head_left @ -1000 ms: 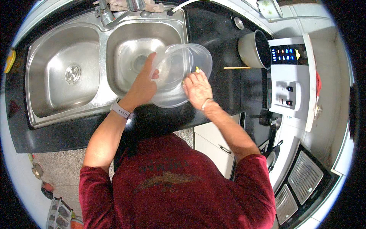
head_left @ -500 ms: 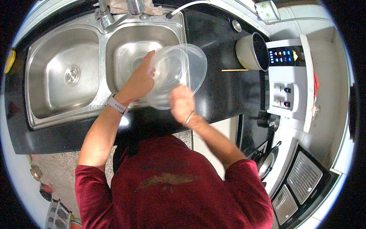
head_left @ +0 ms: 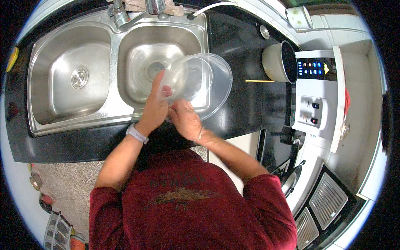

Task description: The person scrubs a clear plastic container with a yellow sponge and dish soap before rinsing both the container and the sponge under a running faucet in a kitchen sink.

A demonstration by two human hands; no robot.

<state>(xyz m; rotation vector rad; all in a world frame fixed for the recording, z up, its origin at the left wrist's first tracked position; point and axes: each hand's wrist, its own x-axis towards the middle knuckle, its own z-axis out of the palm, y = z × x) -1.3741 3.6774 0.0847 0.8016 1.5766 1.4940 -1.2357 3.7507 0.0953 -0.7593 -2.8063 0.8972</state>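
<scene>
Black counter (head_left: 246, 46), steel double sink (head_left: 54, 104)

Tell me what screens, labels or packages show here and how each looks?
Lit panel: on the white appliance right of the pot; dark rectangle with small blue and orange lights.
Shirt print: on the person's dark red shirt; faint winged emblem.
No packages visible.

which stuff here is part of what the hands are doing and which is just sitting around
In use:
- clear plastic bowl
- left hand, gripping the bowl's rim
- right hand, at the bowl's lower edge
- right sink basin, below the bowl

Lying about:
- left sink basin
- pot
- chopstick
- faucet
</scene>
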